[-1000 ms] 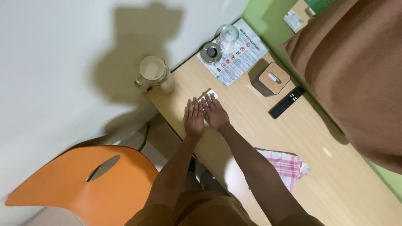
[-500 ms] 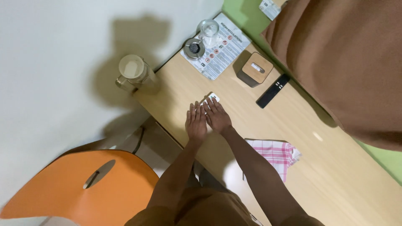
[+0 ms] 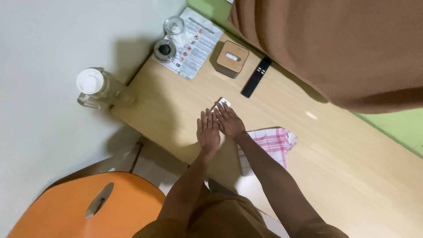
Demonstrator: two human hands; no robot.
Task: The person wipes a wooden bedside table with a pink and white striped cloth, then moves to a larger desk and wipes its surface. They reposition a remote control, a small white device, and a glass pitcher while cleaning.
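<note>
My left hand (image 3: 208, 132) lies flat, palm down, on the light wooden table (image 3: 343, 150), fingers together. Beside it, my right hand (image 3: 228, 120) also rests flat, its fingertips over a small white card (image 3: 224, 102) that pokes out beyond them. The two hands touch side by side. Neither one grips anything. A pink checked cloth (image 3: 269, 145) lies on the table just right of my right forearm.
A wooden tissue box (image 3: 232, 58) and a black remote (image 3: 256, 76) lie further back. A printed sheet (image 3: 194, 44) carries a glass (image 3: 174, 26) and a round ashtray (image 3: 165, 49). A clear jug (image 3: 100, 88) stands at the left corner. Orange chair (image 3: 83, 207) below; brown curtain (image 3: 335, 44) right.
The view has shifted, so the table objects sit lower and more to the left in frame. My hands stay flat together on the table in the same spot by the card.
</note>
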